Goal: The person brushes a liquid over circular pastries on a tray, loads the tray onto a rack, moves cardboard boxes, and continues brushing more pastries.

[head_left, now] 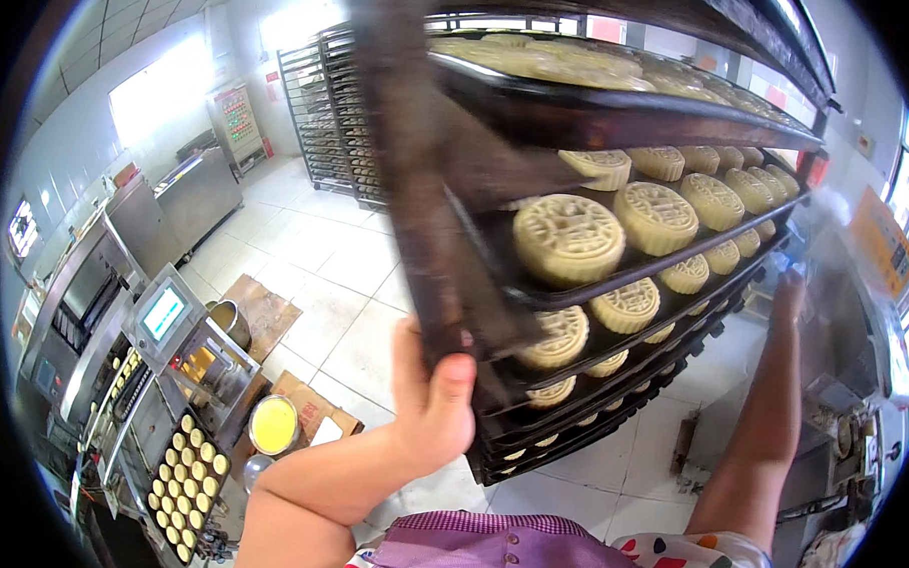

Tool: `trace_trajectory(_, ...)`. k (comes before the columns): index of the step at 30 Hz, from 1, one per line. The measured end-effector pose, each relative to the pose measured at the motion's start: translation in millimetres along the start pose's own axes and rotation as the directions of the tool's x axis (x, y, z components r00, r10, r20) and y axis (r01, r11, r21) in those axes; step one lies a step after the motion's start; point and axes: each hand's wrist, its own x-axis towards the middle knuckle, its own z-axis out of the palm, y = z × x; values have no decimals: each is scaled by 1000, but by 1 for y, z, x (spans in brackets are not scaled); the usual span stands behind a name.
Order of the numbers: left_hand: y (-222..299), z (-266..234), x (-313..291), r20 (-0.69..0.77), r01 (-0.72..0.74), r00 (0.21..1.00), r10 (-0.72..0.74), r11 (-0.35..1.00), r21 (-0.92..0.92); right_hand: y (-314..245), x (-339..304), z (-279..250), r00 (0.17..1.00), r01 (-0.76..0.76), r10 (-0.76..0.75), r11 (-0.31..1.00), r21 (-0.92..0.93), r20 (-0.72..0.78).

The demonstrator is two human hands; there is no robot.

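Observation:
A tall dark metal rack (403, 182) stands close in front of me, tilted in the view and partly blurred. Its shelves carry black trays (620, 125) of pale round mooncakes (568, 240) with stamped tops and fluted sides. My left hand (435, 399) is closed around the rack's near left post, thumb towards me. At the rack's right side, my right hand (793, 281) is at the end of my outstretched arm; its fingers are too small and blurred to make out. Mooncakes on the top tray look glossy under a haze or reflection.
At lower left, a machine with a lit screen (163, 312) stands by a tray of mooncakes (184, 480). A bowl of yellow stuff (273, 424) sits near cardboard (315, 404) on the tiled floor. Another loaded rack (330, 109) stands behind. Metal equipment (759, 445) lines the right.

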Motion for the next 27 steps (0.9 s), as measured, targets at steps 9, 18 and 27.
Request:
trace_trajectory(9, -76, 94, 37, 470, -341, 853, 228, 925, 170, -234, -251, -65, 785, 602, -488, 457, 654, -382)
trace_trajectory(18, -193, -147, 283, 23, -193, 923, 384, 410, 891, -249, -256, -39, 736, 514, -405, 856, 59, -543)
trace_trajectory(27, -237, -228, 402, 146, -422, 815, 560, 403, 812, -203, -179, -17, 705, 289, -345, 938, -193, -619)
